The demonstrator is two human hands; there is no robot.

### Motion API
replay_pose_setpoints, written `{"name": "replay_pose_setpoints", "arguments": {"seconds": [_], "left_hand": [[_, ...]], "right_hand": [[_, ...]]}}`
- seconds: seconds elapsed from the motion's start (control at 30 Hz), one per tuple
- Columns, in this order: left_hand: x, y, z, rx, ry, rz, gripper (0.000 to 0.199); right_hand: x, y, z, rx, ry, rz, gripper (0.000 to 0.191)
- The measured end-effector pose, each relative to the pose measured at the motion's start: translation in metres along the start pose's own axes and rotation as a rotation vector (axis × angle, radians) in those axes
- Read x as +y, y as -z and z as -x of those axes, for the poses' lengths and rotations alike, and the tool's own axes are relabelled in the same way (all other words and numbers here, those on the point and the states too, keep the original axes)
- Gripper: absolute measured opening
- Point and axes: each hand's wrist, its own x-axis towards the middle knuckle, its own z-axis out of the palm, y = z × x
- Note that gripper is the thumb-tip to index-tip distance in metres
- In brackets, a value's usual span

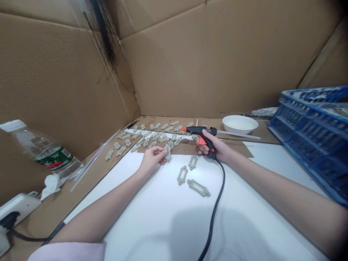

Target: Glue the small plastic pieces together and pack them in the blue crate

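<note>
Frame (pixel 168 153), wavy-edged, left hand (pixel 153 157) pinching it, right hand (pixel 220 148) gripping plastic glue gun (pixel 196 129)

No text, number or brand can be read. The bottle (pixel 32 139), beyond the left edge of the white tabletop (pixel 146 214), wears a green label (pixel 60 152) with pale lettering (pixel 48 154) too small and blurred to make out, a red picture (pixel 56 165), and a small white panel (pixel 67 153) of fine dark lines.

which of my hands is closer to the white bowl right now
Right. Your right hand, gripping the glue gun, is left of the white bowl and slightly toward you; your left hand, holding a small frame, is farther left.
</note>
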Motion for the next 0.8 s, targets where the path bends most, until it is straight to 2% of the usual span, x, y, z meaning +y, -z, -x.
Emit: {"name": "replay_pose_setpoints", "arguments": {"seconds": [0.17, 0.4, 0.5, 0.63, 0.8], "left_hand": [[-0.002, 0.004, -0.001, -0.002, -0.033, -0.110, 0.029], [0.003, 0.023, -0.004, 0.112, 0.015, -0.332, 0.026], [-0.003, 0.028, -0.011, 0.163, 0.010, -0.305, 0.026], [-0.011, 0.026, -0.015, 0.195, -0.025, -0.152, 0.028], [-0.008, 0.020, -0.011, 0.228, -0.046, -0.095, 0.031]], "right_hand": [[-0.002, 0.002, 0.000, 0.117, 0.045, -0.012, 0.046], [0.002, 0.006, -0.004, 0.084, 0.062, -0.003, 0.045], [0.002, 0.007, -0.004, 0.087, 0.060, -0.001, 0.045], [0.002, 0.006, -0.004, 0.096, 0.045, 0.002, 0.045], [0.001, 0.005, -0.003, 0.095, 0.040, 0.003, 0.044]]}}
